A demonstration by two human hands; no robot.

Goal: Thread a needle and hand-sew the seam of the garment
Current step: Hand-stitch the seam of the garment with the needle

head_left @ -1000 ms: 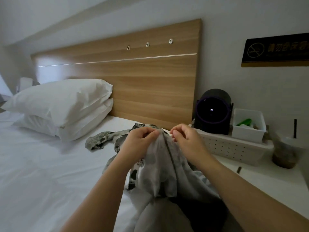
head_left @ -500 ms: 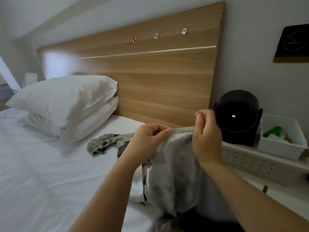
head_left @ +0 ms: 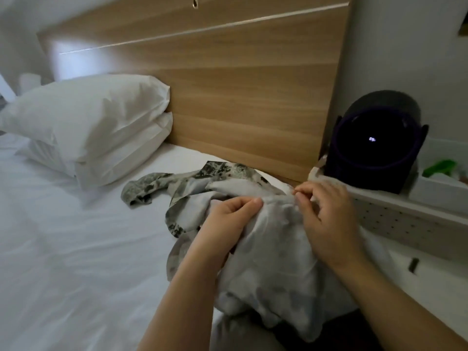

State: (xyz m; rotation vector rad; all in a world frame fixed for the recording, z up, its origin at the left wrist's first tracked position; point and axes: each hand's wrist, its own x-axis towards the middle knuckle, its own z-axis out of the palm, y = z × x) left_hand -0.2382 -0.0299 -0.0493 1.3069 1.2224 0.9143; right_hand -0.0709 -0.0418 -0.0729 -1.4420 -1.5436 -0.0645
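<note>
1. The right hand (head_left: 326, 219) pinches thumb and forefinger at a fold of the garment (head_left: 273, 249); whether a needle sits between them is too small to tell.
2. The left hand (head_left: 228, 219) grips the cloth and hides the part beneath it.
3. The garment's lower folds pass behind both forearms.
4. The headboard (head_left: 228, 84) is cut off by the top edge.
5. At the right edge, a green object (head_left: 440, 167) is blurred and cropped.
6. In the upper right corner, only a sliver of a wall sign (head_left: 463, 29) shows.
7. At the lower right, a small dark item (head_left: 413, 266) on the bedside surface is too small to name.
8. The lower pillow (head_left: 126, 158) is mostly hidden under the upper one.
</note>
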